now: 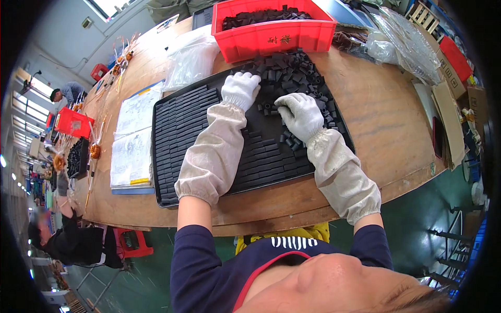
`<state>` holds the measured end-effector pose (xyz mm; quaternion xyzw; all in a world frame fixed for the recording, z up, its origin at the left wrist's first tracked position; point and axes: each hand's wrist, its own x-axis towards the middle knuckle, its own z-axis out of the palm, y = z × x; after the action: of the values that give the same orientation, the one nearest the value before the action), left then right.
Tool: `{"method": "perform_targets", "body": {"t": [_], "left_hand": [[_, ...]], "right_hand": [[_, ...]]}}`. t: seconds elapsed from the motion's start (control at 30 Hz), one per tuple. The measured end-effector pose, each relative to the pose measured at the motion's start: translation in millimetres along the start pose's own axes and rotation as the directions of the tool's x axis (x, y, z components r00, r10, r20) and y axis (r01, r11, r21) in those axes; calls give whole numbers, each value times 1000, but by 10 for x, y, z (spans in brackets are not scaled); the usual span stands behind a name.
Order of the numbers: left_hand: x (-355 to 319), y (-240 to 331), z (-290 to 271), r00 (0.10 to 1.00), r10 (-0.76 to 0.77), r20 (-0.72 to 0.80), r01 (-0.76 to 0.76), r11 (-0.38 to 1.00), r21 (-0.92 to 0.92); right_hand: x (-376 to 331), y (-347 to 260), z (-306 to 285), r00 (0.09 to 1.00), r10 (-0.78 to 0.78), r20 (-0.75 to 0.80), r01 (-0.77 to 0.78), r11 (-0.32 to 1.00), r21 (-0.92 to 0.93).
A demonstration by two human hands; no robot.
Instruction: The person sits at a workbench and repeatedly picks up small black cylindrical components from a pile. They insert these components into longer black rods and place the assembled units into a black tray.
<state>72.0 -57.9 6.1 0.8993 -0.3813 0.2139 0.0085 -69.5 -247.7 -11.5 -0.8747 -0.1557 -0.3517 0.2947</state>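
Note:
A shallow black tray (257, 123) lies on the table before me. Short black tubes (182, 130) fill its left and near parts in tight, even rows. Loose black tubes (295, 77) are heaped toward its far right. My left hand (240, 89), in a white glove, is over the far middle of the tray, between rows and heap, fingers curled down; whatever they grip is hidden. My right hand (301, 113), gloved too, is bent among the loose tubes at right, thumb and fingers drawn together beside a few tubes. Anything in that pinch is too small to make out.
Behind the tray stands a red bin (276, 39) of black tubes. Clear plastic bags (190, 60) and a folder of papers (133, 138) lie left. More plastic packaging (402, 47) and cardboard (448, 122) sit right. A co-worker (78, 240) sits at far left.

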Motion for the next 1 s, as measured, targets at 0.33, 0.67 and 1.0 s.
{"method": "perform_targets", "body": {"t": [0.33,0.67,1.0], "left_hand": [[-433,330,-408,893,-193,408,404,-59,-913],[-832,559,-356,862,93,499,402,-725,-560],[-879,719,-491,848,-24,529,365,-697,-618]], "right_hand": [[31,-50,-39,984,157,-82,-132,960,246],[1,64,-7,878,414,242,-450,534,716],[42,-61,-124,797,387,463,-604,511,612]]}}
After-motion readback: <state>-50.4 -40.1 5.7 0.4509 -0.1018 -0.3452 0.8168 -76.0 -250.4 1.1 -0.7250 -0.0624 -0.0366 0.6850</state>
